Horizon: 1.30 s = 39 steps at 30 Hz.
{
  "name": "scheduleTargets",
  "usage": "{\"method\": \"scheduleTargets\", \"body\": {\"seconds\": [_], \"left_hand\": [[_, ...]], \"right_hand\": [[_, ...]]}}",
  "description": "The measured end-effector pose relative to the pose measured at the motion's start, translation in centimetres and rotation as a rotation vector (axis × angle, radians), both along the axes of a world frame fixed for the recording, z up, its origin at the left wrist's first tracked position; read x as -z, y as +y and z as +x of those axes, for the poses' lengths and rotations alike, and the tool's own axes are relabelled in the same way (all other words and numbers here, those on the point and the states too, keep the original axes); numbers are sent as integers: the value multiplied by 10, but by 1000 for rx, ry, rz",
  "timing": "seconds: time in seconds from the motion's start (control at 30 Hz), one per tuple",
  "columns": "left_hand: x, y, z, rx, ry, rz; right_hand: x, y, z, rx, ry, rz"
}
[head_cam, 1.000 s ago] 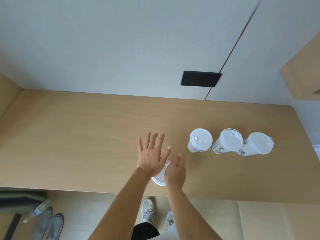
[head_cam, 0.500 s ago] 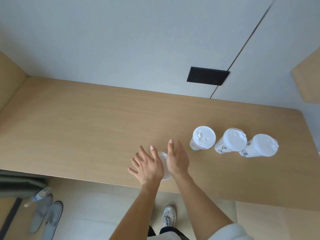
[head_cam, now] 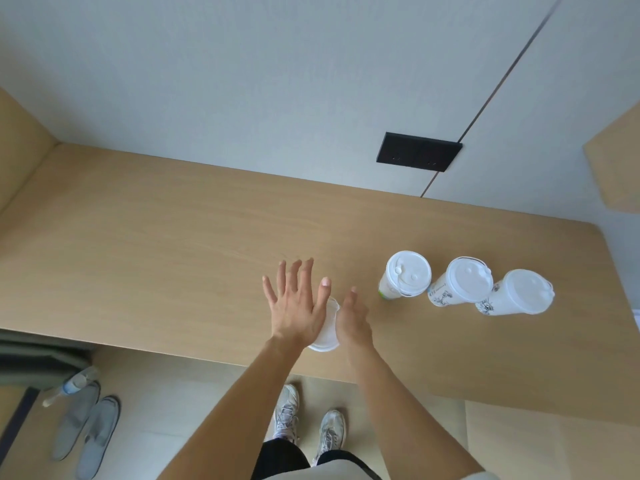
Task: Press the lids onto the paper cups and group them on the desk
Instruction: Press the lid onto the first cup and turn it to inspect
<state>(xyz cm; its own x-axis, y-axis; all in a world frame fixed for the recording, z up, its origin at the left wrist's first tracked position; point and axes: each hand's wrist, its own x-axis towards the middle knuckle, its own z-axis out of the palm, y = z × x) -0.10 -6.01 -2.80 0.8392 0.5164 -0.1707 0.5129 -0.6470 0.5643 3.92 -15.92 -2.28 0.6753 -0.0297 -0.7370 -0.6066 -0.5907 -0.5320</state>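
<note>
Closest of all, two white sneakers (head_cam: 308, 424) on the pale floor, toes toward the desk. Off to the left on that same floor, a pair of grey slippers (head_cam: 86, 431), and a clear water bottle (head_cam: 71, 388) lying on its side just beside them. Next, two bare arms reaching forward over the front edge of the wooden desk (head_cam: 156, 254). Left hand (head_cam: 298, 306) flat and palm down, fingers spread wide, resting on the left part of a white lid (head_cam: 327, 327), thumb stretched past its far rim. Right hand (head_cam: 353, 320) turned on its side against the right part of the same lid, fingers straight and close together, pinching nothing. Lid tucked between the two hands, near the front edge of the desk; cup under it hidden, so cannot tell how far down the lid sits. Farther back and to the right, apart from the hands, three paper cups standing in a row with white lids on: left cup (head_cam: 405, 277) with a green band at the bottom, middle cup (head_cam: 464, 282) and right cup (head_cam: 519, 292) with dark drawings on the sides. All three close side by side; touching or not, hard to say. Behind it all, a pale grey wall (head_cam: 242, 81) with a black plate (head_cam: 419, 156) just above the desk.
</note>
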Motion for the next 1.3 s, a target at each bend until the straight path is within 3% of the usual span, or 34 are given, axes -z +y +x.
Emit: {"method": "scheduleTargets", "body": {"seconds": [0.2,0.27,0.4,0.5,0.77,1.0,1.13,1.2,1.3], "left_hand": [[1,35,-55,180,-266,49],[12,40,-79,240,-159,149],[36,27,-90,233,307,176],[43,10,-80,238,376,131],[53,0,-74,243,338,147],[52,2,-76,271,370,133],[40,10,-77,320,445,129],[33,18,-79,314,436,-16],[12,34,-82,104,230,-438]], "right_hand": [[-16,-19,3,-301,-336,-27],[-23,-17,-2,-420,-511,-43],[-20,6,-24,-853,-733,-297],[-9,19,-29,-983,-809,-418],[13,16,-23,-927,-982,-485],[10,20,-34,-886,-952,-494],[0,18,-35,-810,-942,-396],[-3,13,-33,-726,-875,-253],[-17,-1,-25,-437,-727,-60]]}}
